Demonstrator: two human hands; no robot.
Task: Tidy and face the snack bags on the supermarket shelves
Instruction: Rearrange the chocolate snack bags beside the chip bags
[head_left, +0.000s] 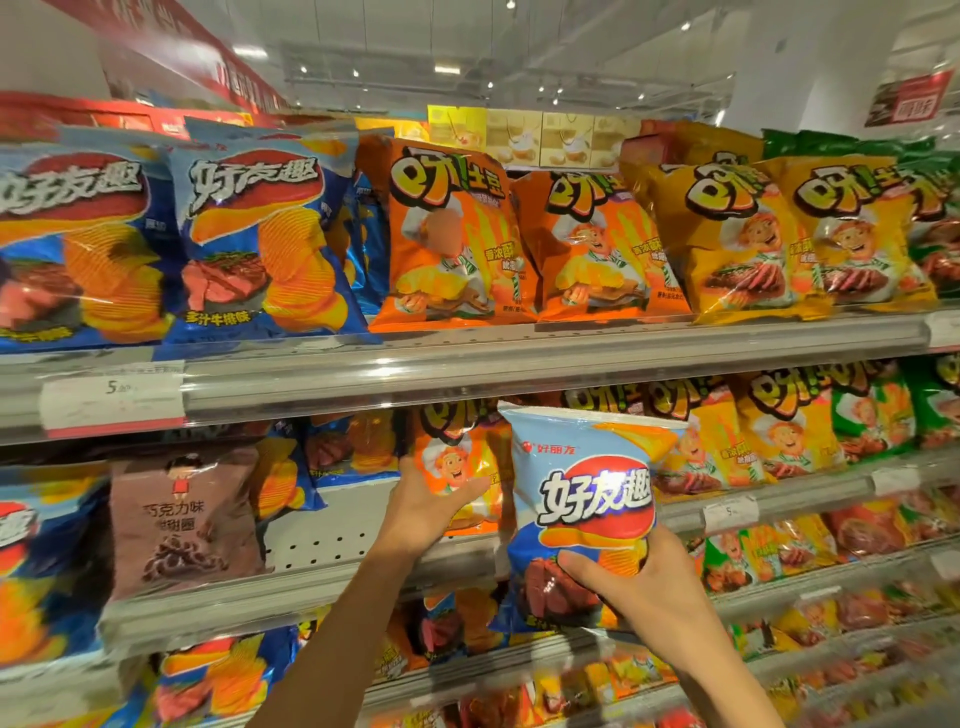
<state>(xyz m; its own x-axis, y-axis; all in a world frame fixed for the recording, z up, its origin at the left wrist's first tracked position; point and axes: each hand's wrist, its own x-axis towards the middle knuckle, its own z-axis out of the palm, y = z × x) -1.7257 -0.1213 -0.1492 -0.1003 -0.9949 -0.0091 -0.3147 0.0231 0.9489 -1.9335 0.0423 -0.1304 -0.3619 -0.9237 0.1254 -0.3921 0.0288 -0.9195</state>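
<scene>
My right hand (631, 584) grips the lower part of a blue ridged-chip bag (582, 499), held upright in front of the second shelf with its front facing me. My left hand (423, 512) reaches onto the second shelf and grips an orange chef bag (457, 457), thumb across its front. Behind both stand more orange and yellow chef bags. The bottom of the blue bag is partly covered by my right hand.
The top shelf (519, 358) carries blue chip bags (254, 244) at left, then orange chef bags (447, 239) and yellow ones (737, 244). A brown chocolate-ring bag (182, 519) stands left on the second shelf beside a bare gap (332, 525). Lower shelves hold several more bags.
</scene>
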